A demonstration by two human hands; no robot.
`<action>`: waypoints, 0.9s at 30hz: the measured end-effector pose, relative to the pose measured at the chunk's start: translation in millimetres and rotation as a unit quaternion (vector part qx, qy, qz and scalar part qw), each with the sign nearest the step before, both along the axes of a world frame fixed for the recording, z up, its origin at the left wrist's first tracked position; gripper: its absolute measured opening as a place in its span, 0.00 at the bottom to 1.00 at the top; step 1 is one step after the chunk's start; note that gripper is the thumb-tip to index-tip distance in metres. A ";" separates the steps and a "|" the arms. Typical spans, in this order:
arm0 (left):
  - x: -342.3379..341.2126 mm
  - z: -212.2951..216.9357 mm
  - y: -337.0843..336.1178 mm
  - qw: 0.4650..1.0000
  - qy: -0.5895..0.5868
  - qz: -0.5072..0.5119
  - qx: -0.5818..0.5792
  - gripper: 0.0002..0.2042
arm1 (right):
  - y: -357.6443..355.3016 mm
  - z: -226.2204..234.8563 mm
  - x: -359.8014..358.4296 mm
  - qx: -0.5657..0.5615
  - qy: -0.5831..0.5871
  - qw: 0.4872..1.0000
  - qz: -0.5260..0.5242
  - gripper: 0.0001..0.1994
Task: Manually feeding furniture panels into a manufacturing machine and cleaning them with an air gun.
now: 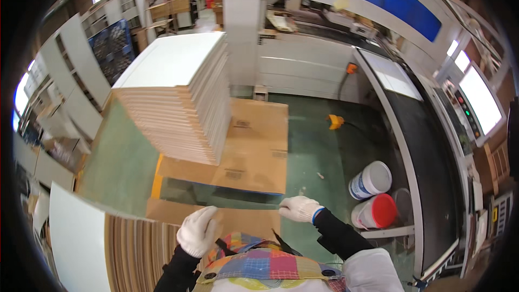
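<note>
My left hand [197, 231], in a white knit glove, is raised in front of my body with its fingers together and loosely bent; nothing shows in it. My right hand [300, 208], gloved alike with a blue cuff edge, has its fingers curled in; whether anything is inside is hidden. Beneath and between the hands is a brown cardboard strip [243, 220]. The right fingertips overlap its corner in the picture, and I cannot tell whether they touch. Ahead to the left rises a tall stack of white-topped panels [170, 62], standing on a cardboard sheet [259, 135].
At lower left is another stack of panels [138, 251], close to my left arm. Right of me stand a white bucket [373, 180] and a red-lidded bucket [381, 212], beside a machine with a black conveyor bed [421, 140]. A yellow foot pedal [335, 122] lies on the green floor [311, 154].
</note>
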State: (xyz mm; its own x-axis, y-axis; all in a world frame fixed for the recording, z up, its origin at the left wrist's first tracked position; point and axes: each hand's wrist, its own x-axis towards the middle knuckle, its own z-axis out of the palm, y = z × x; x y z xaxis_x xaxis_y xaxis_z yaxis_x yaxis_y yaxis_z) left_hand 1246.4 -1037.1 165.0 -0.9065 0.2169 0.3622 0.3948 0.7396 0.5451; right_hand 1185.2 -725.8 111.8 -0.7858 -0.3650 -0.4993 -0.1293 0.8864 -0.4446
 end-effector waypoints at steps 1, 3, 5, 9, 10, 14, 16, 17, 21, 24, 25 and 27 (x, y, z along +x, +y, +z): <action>-20.3 -4.8 24.0 0.999 -0.002 -0.037 0.006 0.11 | 25.7 6.3 2.5 0.015 -0.012 0.999 -0.034 0.21; -61.0 -14.5 70.3 0.995 -0.003 -0.095 0.018 0.10 | 75.7 4.2 9.3 0.008 0.006 0.994 -0.109 0.21; -102.2 -22.2 116.8 0.983 -0.029 -0.184 -0.001 0.10 | 125.8 -4.3 19.3 -0.015 0.041 0.978 -0.203 0.21; -177.5 -38.9 213.8 0.954 -0.012 -0.298 -0.018 0.12 | 216.2 -22.6 35.0 0.014 0.047 0.937 -0.345 0.22; -194.5 -45.6 237.5 0.951 -0.010 -0.308 -0.014 0.12 | 238.6 -25.7 41.2 0.016 0.052 0.927 -0.371 0.22; -267.8 -80.8 321.9 0.931 -0.037 -0.363 -0.011 0.12 | 324.3 -37.2 31.4 0.050 0.027 0.892 -0.448 0.21; -314.9 -113.4 365.3 0.932 -0.040 -0.360 0.011 0.11 | 407.5 -94.6 32.5 -0.003 0.107 0.921 -0.375 0.21; -342.3 -131.4 390.4 0.933 -0.053 -0.355 0.009 0.11 | 439.7 -127.6 23.7 0.004 0.117 0.916 -0.383 0.21; -426.4 -181.6 484.8 0.945 -0.053 -0.323 0.002 0.10 | 529.5 -163.0 -77.8 0.098 0.225 0.796 -0.554 0.18; -476.0 -148.2 550.4 0.898 -0.077 -0.430 -0.057 0.11 | 565.0 -134.1 -159.7 0.012 0.249 0.753 -0.610 0.16; -501.5 -154.7 570.4 0.878 -0.044 -0.472 -0.074 0.12 | 588.6 -137.3 -184.6 -0.008 0.327 0.737 -0.592 0.15; -549.9 -150.1 613.8 0.871 -0.040 -0.481 -0.089 0.12 | 629.8 -130.2 -248.9 -0.028 0.400 0.696 -0.595 0.14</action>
